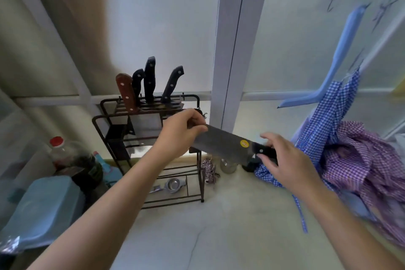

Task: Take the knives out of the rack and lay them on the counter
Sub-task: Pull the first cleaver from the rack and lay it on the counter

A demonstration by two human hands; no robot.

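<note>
A black wire knife rack point(105, 126) stands at the back of the pale counter point(230, 226). Several knives remain upright in its top slots: one with a brown handle point(126, 92) and three with black handles point(150, 79). A cleaver point(221, 144) with a yellow sticker and black handle hangs in the air to the right of the rack. My left hand point(178, 133) pinches the far end of its blade. My right hand point(289, 160) grips its handle.
Checked blue and purple cloths point(359, 160) pile up at the right. A small glass jar point(228, 166) stands beyond the cleaver. A red-capped bottle point(63, 153) and a blue tub point(43, 208) sit at the left. A metal strainer point(173, 185) lies on the rack's bottom shelf.
</note>
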